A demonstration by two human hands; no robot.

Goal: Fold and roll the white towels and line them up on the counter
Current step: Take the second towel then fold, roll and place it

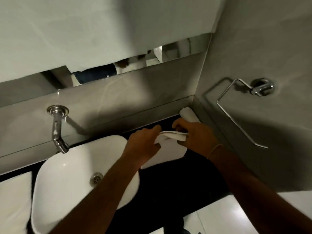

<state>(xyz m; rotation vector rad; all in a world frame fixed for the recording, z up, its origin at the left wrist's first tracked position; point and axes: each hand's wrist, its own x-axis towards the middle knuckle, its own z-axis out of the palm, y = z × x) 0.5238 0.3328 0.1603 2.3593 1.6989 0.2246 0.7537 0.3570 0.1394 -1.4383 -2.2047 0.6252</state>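
- At the far left of the dark counter, a stack of flat white towels lay beside the basin, which looked empty down to its drain.
- Left hand pinched the near edge of a white towel spread just right of the basin.
- Right hand clenched the same towel's far fold; rolling seemed underway, and tight, even turns come next.
- One rolled towel sat in the back corner.
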